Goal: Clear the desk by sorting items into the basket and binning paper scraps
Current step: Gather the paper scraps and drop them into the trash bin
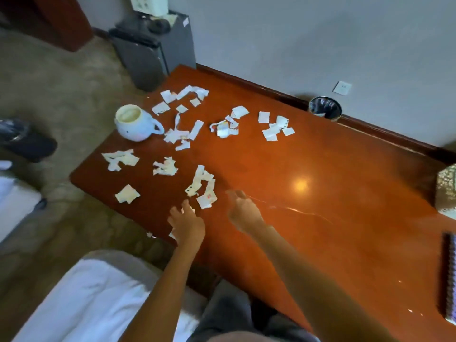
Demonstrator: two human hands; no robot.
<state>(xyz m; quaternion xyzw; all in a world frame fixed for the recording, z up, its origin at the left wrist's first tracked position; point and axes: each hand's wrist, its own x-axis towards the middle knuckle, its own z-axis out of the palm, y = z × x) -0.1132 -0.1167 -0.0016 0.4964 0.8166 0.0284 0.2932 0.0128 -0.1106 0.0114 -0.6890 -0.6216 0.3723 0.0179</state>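
Observation:
Several torn white paper scraps (181, 130) lie scattered over the left half of the reddish wooden desk (320, 218). One cluster of scraps (203, 187) sits just beyond my fingers. My left hand (186, 224) rests flat near the desk's front edge, fingers spread, with small scraps at its edges. My right hand (243, 212) hovers just right of that cluster, fingers apart, holding nothing I can see. A white round mug (137, 123) stands at the desk's left corner. A black bin (324, 107) shows behind the desk's far edge by the wall.
A dark cabinet (150, 53) stands beyond the desk's far left corner. A patterned box (446, 188) and a spiral notebook (450, 277) sit at the right edge. White bedding (86, 299) lies at lower left. A black object (24, 139) is on the carpet at left.

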